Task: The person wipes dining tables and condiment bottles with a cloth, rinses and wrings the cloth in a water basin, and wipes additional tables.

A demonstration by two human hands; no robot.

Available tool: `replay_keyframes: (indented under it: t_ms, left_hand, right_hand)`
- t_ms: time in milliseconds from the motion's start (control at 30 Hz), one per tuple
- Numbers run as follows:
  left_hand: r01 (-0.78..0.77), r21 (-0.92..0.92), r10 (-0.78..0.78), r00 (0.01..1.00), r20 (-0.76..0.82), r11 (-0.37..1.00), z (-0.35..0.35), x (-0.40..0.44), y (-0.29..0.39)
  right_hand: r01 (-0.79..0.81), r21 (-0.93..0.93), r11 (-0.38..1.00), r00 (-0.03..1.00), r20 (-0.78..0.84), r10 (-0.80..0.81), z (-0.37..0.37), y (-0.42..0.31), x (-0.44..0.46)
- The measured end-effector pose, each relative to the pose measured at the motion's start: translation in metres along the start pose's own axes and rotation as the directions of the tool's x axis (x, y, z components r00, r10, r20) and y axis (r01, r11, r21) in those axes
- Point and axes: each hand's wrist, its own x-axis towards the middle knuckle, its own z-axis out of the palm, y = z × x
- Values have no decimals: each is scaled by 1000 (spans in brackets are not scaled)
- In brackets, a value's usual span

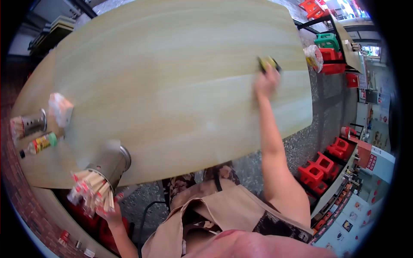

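Note:
My right hand point(267, 81), its arm stretched far across the table point(180, 56), is closed on a yellow-and-dark scrubbing sponge point(269, 62) pressed to the tabletop. The hand and sponge are blurred. At the near left edge, a metal chopstick holder point(109, 161) is packed with paper-wrapped chopsticks point(92, 191). My left hand point(109, 211) is beside the chopsticks' outer ends, partly covered by them, so its grip does not show clearly.
Toward the left are a tissue pack point(61, 109), a second chopstick holder point(34, 122) and a green-capped bottle point(41, 143). Red stools point(316, 172) stand off the right side, with a green stool point(327, 41) farther back. A brick wall point(26, 202) borders the left.

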Motion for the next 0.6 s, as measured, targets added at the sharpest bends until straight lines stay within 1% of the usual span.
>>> replay_keyframes:
  t_ms: [33, 67, 100, 133, 167, 200, 233, 267, 300, 333, 367, 400, 467, 533, 600]
  left_hand:
    - [-67, 84, 71, 996, -54, 994, -8, -26, -14]
    - [-122, 175, 142, 984, -108, 977, -16, -53, -27]
    - [-84, 174, 105, 988, -116, 981, -24, -75, -38]
    - [-20, 157, 39, 993, -114, 987, -32, -93, -39]
    - [68, 131, -54, 993, -107, 989, -40, -110, -35]
    - [133, 121, -119, 986, -113, 984, -47, -122, -31]
    - [187, 117, -172, 977, -127, 975, -53, -135, -25]
    - [236, 112, -221, 966, -133, 965, -58, -145, -19]
    - [274, 110, -258, 956, -141, 955, -64, -155, -13]
    - [318, 109, -301, 942, -151, 942, -67, -166, -8]
    - [344, 109, -325, 933, -157, 933, -68, -170, 0]
    - [358, 110, -338, 927, -165, 927, -69, -173, 7]
    - [359, 111, -338, 926, -170, 927, -72, -176, 21]
    - [356, 108, -333, 924, -188, 928, -73, -175, 42]
    - [336, 98, -310, 926, -214, 937, -69, -174, 68]
  right_hand:
    - [99, 57, 993, 994, 30, -101, 30, -60, 5]
    - [165, 150, 975, 986, -22, -164, 49, -129, 0]
    - [262, 212, 941, 964, -23, -264, 68, -197, -20]
    - [326, 355, 876, 933, 29, -359, 76, -258, -44]
    - [386, 438, 812, 903, 1, -430, 70, -316, -84]
    - [412, 528, 743, 871, 12, -491, 56, -365, -126]
    - [469, 612, 637, 790, 32, -612, 33, -405, -174]
    - [483, 587, 650, 682, 213, -699, -4, -441, -221]
    - [298, 755, 584, 745, 199, -636, -39, -465, -263]
    - [343, 812, 472, 599, 198, -776, -67, -482, -308]
    - [55, 941, 334, 553, 250, -795, -82, -488, -351]
    - [352, 936, 15, 470, -163, -868, -99, -472, -353]
    - [377, 924, 65, 494, -141, -858, -103, -441, -339]
    - [344, 907, 244, 692, -69, -719, -86, -386, -293]
    - [322, 793, 518, 747, 124, -654, -72, -291, -231]
